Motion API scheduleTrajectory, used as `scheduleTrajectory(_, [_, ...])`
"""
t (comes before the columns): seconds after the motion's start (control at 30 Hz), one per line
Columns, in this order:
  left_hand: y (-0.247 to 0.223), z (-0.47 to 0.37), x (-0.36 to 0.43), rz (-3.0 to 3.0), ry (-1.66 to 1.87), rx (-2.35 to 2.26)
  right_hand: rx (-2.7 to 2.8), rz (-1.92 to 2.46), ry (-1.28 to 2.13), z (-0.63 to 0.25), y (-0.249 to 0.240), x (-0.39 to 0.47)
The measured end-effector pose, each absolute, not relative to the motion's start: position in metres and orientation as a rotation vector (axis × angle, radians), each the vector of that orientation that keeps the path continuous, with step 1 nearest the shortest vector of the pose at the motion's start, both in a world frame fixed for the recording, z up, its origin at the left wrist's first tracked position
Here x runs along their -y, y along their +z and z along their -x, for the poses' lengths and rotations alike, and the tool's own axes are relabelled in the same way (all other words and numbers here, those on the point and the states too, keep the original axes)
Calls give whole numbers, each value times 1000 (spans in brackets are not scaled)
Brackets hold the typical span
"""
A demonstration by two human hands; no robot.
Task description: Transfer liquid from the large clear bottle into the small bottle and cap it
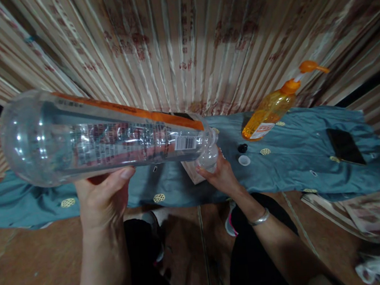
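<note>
A large clear plastic bottle [114, 142] with an orange-edged label and a barcode lies nearly level in the air. My left hand [105, 193] is wrapped round it from below, thumb along its near side. Its neck points right, just by a small clear container [208, 158], which my right hand [221, 175] grips. Whether the two touch or liquid passes between them, I cannot tell. Behind that container, a pale box-like object [193, 173] is partly hidden. To the right of my right hand are a small black cap [242, 148] and a whitish round cap [244, 160].
A blue-green patterned cloth [302, 161] covers the low surface ahead. On it stand an amber pump bottle [267, 114] with an orange pump and, farther right, a dark phone-like slab [344, 146]. A pleated printed curtain [179, 47] hangs behind. Tiled floor [21, 262] lies below.
</note>
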State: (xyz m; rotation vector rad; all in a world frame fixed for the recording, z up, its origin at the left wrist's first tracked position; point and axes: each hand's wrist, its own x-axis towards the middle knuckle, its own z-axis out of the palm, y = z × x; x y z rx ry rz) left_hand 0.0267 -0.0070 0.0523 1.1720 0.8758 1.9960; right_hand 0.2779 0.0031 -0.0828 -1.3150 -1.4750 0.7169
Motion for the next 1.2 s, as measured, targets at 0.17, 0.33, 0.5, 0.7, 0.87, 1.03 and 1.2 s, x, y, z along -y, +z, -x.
scheduleTrajectory(0.17, [54, -30, 9, -1140, 1991, -873, 1492, 1282, 689, -278, -84, -4])
scheduleTrajectory(0.33, [57, -32, 10, -1110, 1994, -882, 1502, 1300, 688, -278, -85, -4])
scheduleTrajectory(0.5, [59, -33, 10, -1134, 1989, -886, 1485, 1299, 703, -278, -85, -4])
scheduleTrajectory(0.7, [56, -32, 8, -1180, 1979, -881, 1505, 1306, 691, -279, -85, -4])
scheduleTrajectory(0.87, [60, -34, 9, -1200, 1953, -884, 1496, 1291, 664, -278, -86, -4])
scheduleTrajectory(1.03, [65, -38, 10, -1178, 1927, -888, 1500, 1310, 661, -278, -89, -4])
scheduleTrajectory(1.2, [66, -39, 11, -1128, 1952, -922, 1502, 1318, 671, -279, -89, -4])
